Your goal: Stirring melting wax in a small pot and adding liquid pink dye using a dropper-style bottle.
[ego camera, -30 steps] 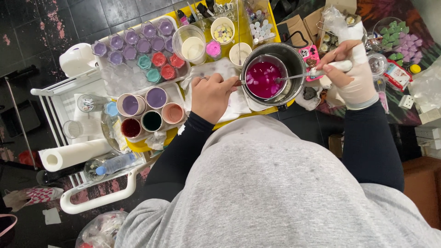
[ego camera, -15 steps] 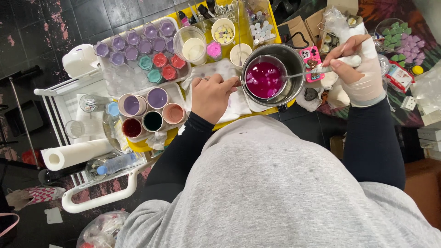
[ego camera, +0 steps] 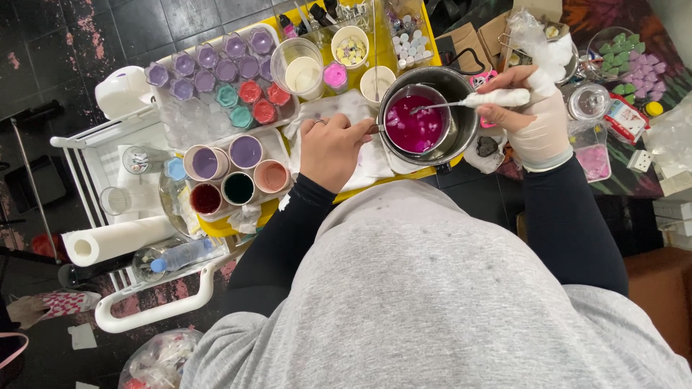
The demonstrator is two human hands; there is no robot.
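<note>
Nearest us, our left hand grips the handle side of the small metal pitcher of magenta liquid, just right of it at upper centre, seated in the larger pot. Our gloved right hand pinches the wrapped spoon, its long axis running left into the liquid. Since half a second ago, both hands and spoon sit almost unchanged.
</note>
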